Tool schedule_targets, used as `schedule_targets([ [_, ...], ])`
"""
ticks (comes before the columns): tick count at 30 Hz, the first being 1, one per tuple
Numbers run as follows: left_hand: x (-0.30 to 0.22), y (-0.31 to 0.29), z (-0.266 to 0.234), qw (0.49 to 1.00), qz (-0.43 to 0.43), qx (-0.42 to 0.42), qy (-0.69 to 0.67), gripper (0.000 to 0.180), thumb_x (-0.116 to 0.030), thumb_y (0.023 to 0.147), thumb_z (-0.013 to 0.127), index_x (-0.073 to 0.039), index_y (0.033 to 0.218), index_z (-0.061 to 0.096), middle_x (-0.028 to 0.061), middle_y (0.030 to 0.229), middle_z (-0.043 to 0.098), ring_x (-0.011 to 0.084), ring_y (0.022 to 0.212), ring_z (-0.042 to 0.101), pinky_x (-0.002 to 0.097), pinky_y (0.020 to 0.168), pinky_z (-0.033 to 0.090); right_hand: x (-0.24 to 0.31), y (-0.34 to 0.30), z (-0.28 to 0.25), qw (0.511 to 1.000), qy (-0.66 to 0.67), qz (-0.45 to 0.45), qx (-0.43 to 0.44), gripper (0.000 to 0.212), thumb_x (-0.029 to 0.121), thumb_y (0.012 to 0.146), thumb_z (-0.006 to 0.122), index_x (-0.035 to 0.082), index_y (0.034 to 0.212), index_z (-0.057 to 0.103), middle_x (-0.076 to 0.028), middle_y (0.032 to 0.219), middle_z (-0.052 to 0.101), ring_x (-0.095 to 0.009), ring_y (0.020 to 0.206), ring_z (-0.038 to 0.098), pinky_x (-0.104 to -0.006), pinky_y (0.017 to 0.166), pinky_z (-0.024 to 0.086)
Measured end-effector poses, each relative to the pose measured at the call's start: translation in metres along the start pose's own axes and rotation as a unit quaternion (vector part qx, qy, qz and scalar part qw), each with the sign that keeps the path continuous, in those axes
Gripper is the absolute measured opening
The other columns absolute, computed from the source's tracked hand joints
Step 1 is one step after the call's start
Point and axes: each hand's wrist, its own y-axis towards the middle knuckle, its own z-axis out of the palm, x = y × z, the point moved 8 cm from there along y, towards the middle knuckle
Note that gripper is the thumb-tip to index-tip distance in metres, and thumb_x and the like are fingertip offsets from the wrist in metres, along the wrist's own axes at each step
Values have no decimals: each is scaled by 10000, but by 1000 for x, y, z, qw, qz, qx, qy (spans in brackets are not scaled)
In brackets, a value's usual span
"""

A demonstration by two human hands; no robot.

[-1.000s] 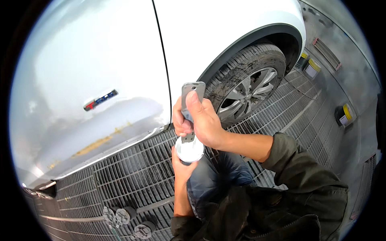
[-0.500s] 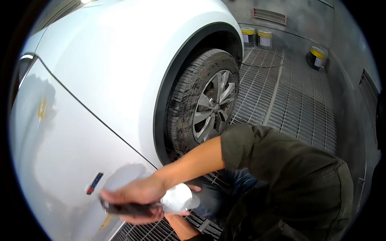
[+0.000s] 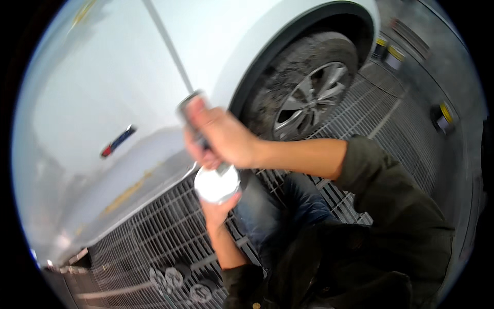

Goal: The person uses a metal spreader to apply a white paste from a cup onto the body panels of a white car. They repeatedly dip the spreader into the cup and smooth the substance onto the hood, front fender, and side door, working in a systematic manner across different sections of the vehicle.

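Note:
My right hand (image 3: 224,135) is closed round a dark, grip-shaped tool (image 3: 189,110), blurred by motion, its upper end rising past my thumb. At the tool's lower end is a round, bright white disc-shaped piece (image 3: 217,185) with a pale rim. From below, my left hand (image 3: 218,210) holds this white piece by its edge, thumb on the near side. I cannot make out whether the two pieces are joined. Just left of my hands stands the white car door panel (image 3: 98,87), with grey patches, yellowish marks and a small dark-and-red badge (image 3: 118,140).
A dirty wheel (image 3: 311,98) sits in the black-edged arch ahead on the right. Underfoot lies metal floor grating (image 3: 154,226). Several round grey discs (image 3: 200,293) rest on it at lower left. Yellow-rimmed buckets (image 3: 443,117) stand by the far wall.
My view has turned, so the car appears shifted. My right hand has risen away from the door, tilting the dark tool upright. My left hand now shows more clearly under the white piece.

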Motion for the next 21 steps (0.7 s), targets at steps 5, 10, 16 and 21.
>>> schedule_targets([
  [5, 9, -7, 2, 978, 11, -199, 66, 825, -85, 605, 899, 31, 1290, 455, 126, 1218, 582, 221, 1113, 573, 359, 979, 446, -19, -19, -10, 988, 15, -80, -128, 759, 695, 957, 333, 18, 669, 518, -20, 539, 444, -104, 488, 436, -258, 485, 366],
  [10, 34, -23, 18, 981, -3, -182, 72, 884, -66, 627, 864, 13, 1352, 365, 126, 1241, 534, 220, 1157, 534, 356, 1015, 409, -32, -22, -10, 977, -50, -86, -190, 636, 561, 1001, 420, 32, 666, 530, -5, 538, 437, -89, 506, 432, -251, 507, 360],
  [16, 56, -25, -3, 993, -66, -39, 85, 808, -68, 605, 878, 16, 1304, 480, 96, 1191, 606, 193, 1095, 588, 335, 975, 458, -2, -6, 12, 995, 42, -84, 25, 672, 667, 958, 374, 45, 719, 463, -26, 561, 397, -114, 490, 380, -269, 488, 350],
  [21, 47, -12, -1, 997, -77, 1, 28, 830, -89, 596, 901, 11, 1309, 488, 83, 1194, 629, 170, 1087, 596, 331, 969, 468, -50, -19, 11, 991, -27, -93, 88, 637, 629, 963, 389, 57, 694, 467, -15, 538, 392, -103, 473, 389, -258, 456, 333],
])
